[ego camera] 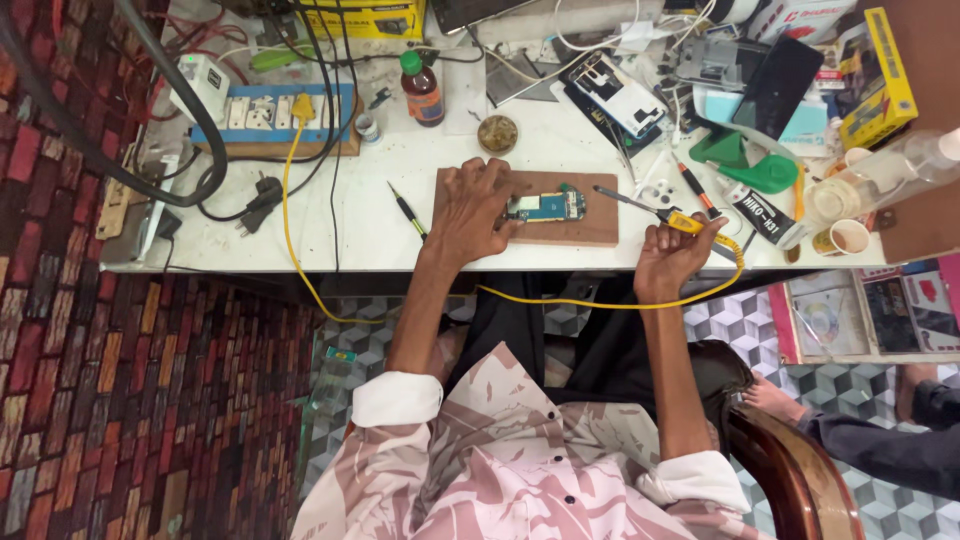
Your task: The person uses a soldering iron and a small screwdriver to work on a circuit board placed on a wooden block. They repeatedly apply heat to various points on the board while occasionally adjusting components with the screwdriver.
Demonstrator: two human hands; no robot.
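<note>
A small blue-green circuit board point(545, 207) lies on a brown wooden block point(590, 228) on the white workbench point(370, 215). My left hand point(470, 210) rests flat on the block, fingertips touching the board's left end. My right hand point(672, 255) grips a yellow-handled soldering iron point(650, 210); its metal tip points left and hovers just right of the board. A yellow cord point(290, 200) runs from the iron under the bench edge to a plug at a switch panel point(265, 112).
A brown bottle point(422, 90), a round tin point(497, 133), a green-handled screwdriver point(407, 211), phone parts point(625, 95), a green stand point(750, 165), tubes and cups point(848, 237) crowd the bench. A drawer point(865, 315) stands open at right. Another person's foot point(775, 400) is nearby.
</note>
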